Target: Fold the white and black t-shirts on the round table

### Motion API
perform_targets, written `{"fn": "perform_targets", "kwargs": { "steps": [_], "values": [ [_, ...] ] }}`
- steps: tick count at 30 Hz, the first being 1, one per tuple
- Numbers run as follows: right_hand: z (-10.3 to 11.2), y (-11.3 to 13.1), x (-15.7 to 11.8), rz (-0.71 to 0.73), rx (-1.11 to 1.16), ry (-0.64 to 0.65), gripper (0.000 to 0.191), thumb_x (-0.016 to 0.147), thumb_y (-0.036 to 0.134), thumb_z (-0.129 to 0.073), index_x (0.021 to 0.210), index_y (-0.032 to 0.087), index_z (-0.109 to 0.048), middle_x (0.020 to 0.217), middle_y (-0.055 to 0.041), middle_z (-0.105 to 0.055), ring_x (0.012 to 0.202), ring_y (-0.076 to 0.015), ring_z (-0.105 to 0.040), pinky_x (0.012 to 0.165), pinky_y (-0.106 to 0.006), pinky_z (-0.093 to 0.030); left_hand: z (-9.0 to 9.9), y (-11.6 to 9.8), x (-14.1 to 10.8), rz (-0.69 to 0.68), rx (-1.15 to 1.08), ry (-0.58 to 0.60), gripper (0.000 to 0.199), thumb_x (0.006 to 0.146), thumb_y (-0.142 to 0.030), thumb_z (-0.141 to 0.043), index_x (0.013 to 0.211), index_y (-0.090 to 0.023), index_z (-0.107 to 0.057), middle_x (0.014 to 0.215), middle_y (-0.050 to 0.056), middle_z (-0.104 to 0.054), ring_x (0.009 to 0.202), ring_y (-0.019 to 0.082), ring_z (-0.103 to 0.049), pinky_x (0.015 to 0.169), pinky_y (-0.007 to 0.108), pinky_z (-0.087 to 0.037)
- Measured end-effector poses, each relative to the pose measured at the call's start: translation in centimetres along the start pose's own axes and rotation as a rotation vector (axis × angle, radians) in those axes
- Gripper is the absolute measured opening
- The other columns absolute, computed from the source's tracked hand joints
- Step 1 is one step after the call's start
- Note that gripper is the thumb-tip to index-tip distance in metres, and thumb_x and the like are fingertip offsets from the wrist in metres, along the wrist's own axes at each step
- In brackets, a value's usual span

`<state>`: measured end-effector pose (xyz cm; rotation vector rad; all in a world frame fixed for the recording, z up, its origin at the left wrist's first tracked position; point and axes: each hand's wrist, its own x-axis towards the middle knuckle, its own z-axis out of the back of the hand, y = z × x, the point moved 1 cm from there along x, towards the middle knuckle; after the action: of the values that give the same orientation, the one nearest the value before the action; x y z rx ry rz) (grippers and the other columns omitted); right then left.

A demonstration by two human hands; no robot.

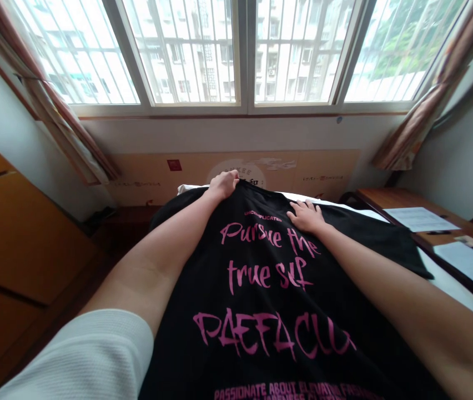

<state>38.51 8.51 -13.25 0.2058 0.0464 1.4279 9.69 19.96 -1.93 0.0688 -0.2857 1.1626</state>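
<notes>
A black T-shirt with pink lettering lies spread out, its collar end away from me and its lower end running out of view below. My left hand is closed on the shirt near the left side of the collar, pulling the cloth up a little there. To the right of the collar, my right hand rests flat on the shirt with its fingers spread. One sleeve reaches out to the right; the left one is partly hidden behind my left arm.
White cloth shows under the shirt's edges. At the right stands a wooden desk with papers. A wooden cabinet is on the left. Ahead are a beige printed panel and a barred window between tied curtains.
</notes>
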Motion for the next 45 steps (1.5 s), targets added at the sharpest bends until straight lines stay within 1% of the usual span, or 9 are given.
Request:
{"fn": "perform_targets", "kwargs": {
  "steps": [5,10,19,24,27,34,38,41,45],
  "values": [
    [1.1,-0.8,1.3,-0.134,-0.044,-0.132,0.046,0.104,0.042,-0.046,0.138,0.017,-0.064,0.145,-0.0237,-0.056,0.137,-0.0431,-0.047,0.11,-0.06,-0.042,-1.2,-0.5,-0.4,0.028,0.073,0.018,0.038,0.106,-0.045,-0.05,0.124,-0.019,-0.071,0.126,0.018,-0.075,0.119,0.034,-0.07,0.1,0.041,-0.054],
    [1.9,-1.7,3.0,-0.142,-0.031,-0.154,0.033,0.102,0.03,-0.046,0.12,0.017,-0.07,0.134,-0.0222,-0.063,0.127,-0.0412,-0.053,0.104,-0.059,-0.045,-2.1,0.9,0.0,-0.031,0.037,0.098,0.04,0.105,-0.04,-0.047,0.112,-0.015,-0.078,0.124,0.019,-0.076,0.119,0.032,-0.071,0.102,0.036,-0.053],
    [1.5,-2.6,3.2,-0.09,0.037,-0.15,0.02,0.096,0.034,-0.06,0.108,0.023,-0.073,0.127,-0.0141,-0.068,0.126,-0.0376,-0.052,0.107,-0.056,-0.043,0.8,4.4,0.4,-0.043,0.017,0.341,0.027,0.073,-0.018,-0.064,0.093,-0.022,-0.083,0.106,0.006,-0.082,0.098,0.024,-0.074,0.083,0.024,-0.055],
    [1.6,-1.9,3.5,-0.221,0.083,-0.223,0.03,0.101,0.029,-0.045,0.117,0.021,-0.068,0.126,-0.0166,-0.07,0.122,-0.037,-0.055,0.103,-0.055,-0.045,2.9,6.6,-0.4,0.01,0.038,0.302,0.023,0.07,-0.019,-0.071,0.09,-0.02,-0.083,0.099,0.009,-0.081,0.095,0.027,-0.075,0.086,0.027,-0.056],
    [2.1,-1.6,3.7,-0.288,0.081,-0.235,0.031,0.102,0.031,-0.044,0.117,0.019,-0.069,0.129,-0.019,-0.068,0.126,-0.0398,-0.053,0.105,-0.059,-0.042,3.7,7.2,-1.2,0.048,0.031,0.129,0.03,0.079,-0.019,-0.069,0.107,-0.022,-0.08,0.112,0.008,-0.08,0.107,0.027,-0.073,0.094,0.028,-0.055],
    [2.8,0.7,3.2,-0.295,0.006,-0.174,0.037,0.102,0.033,-0.05,0.126,0.012,-0.07,0.139,-0.0276,-0.062,0.135,-0.0453,-0.05,0.11,-0.066,-0.038,1.9,7.2,-2.9,0.185,0.161,-0.01,0.045,0.102,-0.047,-0.055,0.129,-0.013,-0.066,0.133,0.022,-0.069,0.128,0.038,-0.062,0.111,0.047,-0.046],
    [3.4,4.7,-1.0,-0.13,-0.019,-0.177,0.06,0.101,0.036,-0.053,0.155,0.009,-0.049,0.157,-0.0263,-0.051,0.149,-0.0416,-0.04,0.122,-0.062,-0.03,2.0,6.0,-6.0,0.193,0.208,-0.116,0.049,0.106,-0.04,-0.044,0.132,-0.003,-0.061,0.14,0.029,-0.061,0.136,0.044,-0.053,0.117,0.054,-0.037],
    [3.4,7.8,-8.4,0.175,-0.038,-0.099,0.071,0.104,0.049,-0.049,0.162,0.01,-0.042,0.166,-0.0218,-0.045,0.156,-0.0386,-0.034,0.128,-0.063,-0.021,2.5,2.3,-12.2,0.045,0.181,-0.153,0.043,0.103,-0.031,-0.048,0.133,-0.003,-0.061,0.14,0.027,-0.061,0.135,0.042,-0.054,0.116,0.052,-0.037],
    [2.6,10.1,-20.7,0.475,-0.057,0.05,0.074,0.108,0.057,-0.037,0.166,0.011,-0.039,0.172,-0.0178,-0.033,0.162,-0.0363,-0.024,0.13,-0.066,-0.016,1.3,-3.8,-23.7,-0.375,-0.044,0.123,0.058,0.108,-0.044,-0.044,0.152,-0.007,-0.052,0.16,0.021,-0.052,0.15,0.034,-0.046,0.124,0.045,-0.034]
  ]
}}
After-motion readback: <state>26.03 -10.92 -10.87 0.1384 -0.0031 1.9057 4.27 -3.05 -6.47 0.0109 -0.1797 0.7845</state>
